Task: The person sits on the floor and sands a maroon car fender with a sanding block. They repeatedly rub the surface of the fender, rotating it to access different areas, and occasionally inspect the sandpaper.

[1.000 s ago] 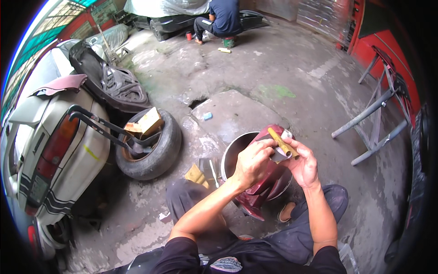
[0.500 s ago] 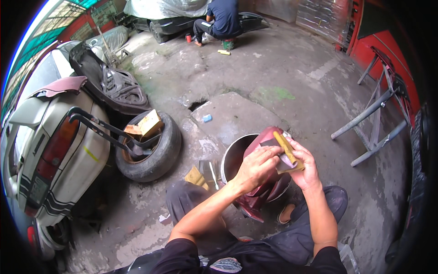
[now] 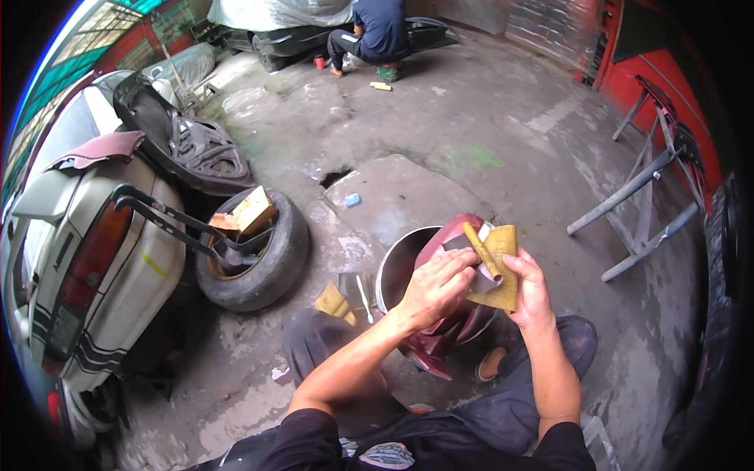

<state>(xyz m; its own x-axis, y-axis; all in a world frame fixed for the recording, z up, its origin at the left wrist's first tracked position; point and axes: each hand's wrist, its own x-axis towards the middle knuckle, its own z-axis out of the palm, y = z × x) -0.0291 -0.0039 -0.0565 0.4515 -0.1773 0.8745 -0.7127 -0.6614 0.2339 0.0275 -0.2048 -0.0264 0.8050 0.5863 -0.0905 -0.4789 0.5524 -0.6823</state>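
Note:
My left hand [image 3: 438, 284] is closed, fingertips on small dark and pale sheets [image 3: 455, 243] beside a rolled yellow paper tube [image 3: 481, 250]. My right hand [image 3: 528, 286] grips a flattened, curled yellow paper sheet [image 3: 499, 295] by its right side, thumb on its face. Directly below both hands, a glossy dark-red curved panel [image 3: 424, 357] rests on a round metal-rimmed bucket [image 3: 393, 259]. To the left of it on the floor lie folded yellow papers [image 3: 332, 304], a dark sheet and a white stick [image 3: 364, 298].
A tyre [image 3: 259, 282] holding wooden pieces [image 3: 253, 210] stands left, beside a white car [image 3: 149, 298] and dark panels [image 3: 196, 149]. A metal stand [image 3: 628, 212] is at right. A blue block [image 3: 352, 200] lies ahead. A co-worker [image 3: 377, 31] squats by a covered car [image 3: 275, 16].
The yellow paper in my right hand has opened out into a visible sheet standing more upright. The roll now lies across it. My left fingers stay on the small sheets.

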